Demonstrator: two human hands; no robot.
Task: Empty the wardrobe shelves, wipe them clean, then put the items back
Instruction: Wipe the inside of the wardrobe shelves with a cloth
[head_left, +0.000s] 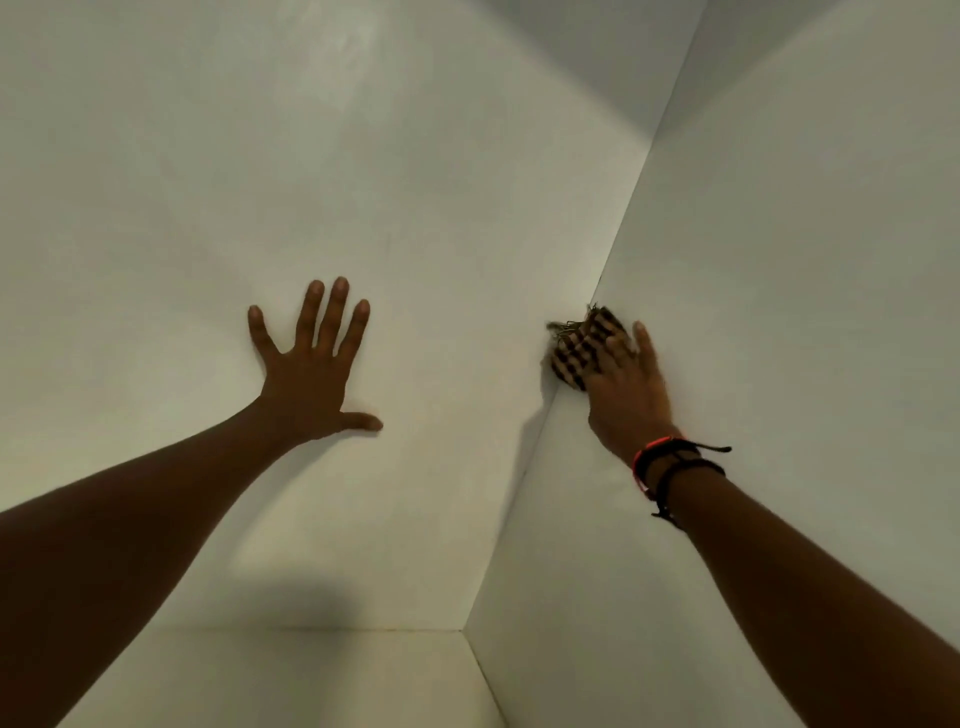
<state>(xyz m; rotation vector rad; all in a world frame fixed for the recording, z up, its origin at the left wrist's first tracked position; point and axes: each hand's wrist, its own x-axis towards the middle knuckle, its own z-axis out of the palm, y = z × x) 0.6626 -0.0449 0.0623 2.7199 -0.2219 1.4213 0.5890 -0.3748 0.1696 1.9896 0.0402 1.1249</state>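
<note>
Two bare forearms reach in from the lower corners toward the inside of a white wardrobe compartment. Black and red cord bracelets (670, 467) sit on the right wrist. Lying flat against the back panel (363, 182), the left hand (306, 379) has its fingers spread wide and straight and its thumb stretched out to the side, and it holds nothing. The right hand (623, 395) holds a bunched brown-and-cream checked cloth (576, 348), most fingers bent over it and one finger lying straight along the right side panel (779, 260). That cloth is pressed into the vertical corner where the back panel meets the side panel, well above the shelf (311, 675) at the bottom. Its frayed edge sticks out past the fingertips. Soft shadows of both arms fall on the back panel.
</note>
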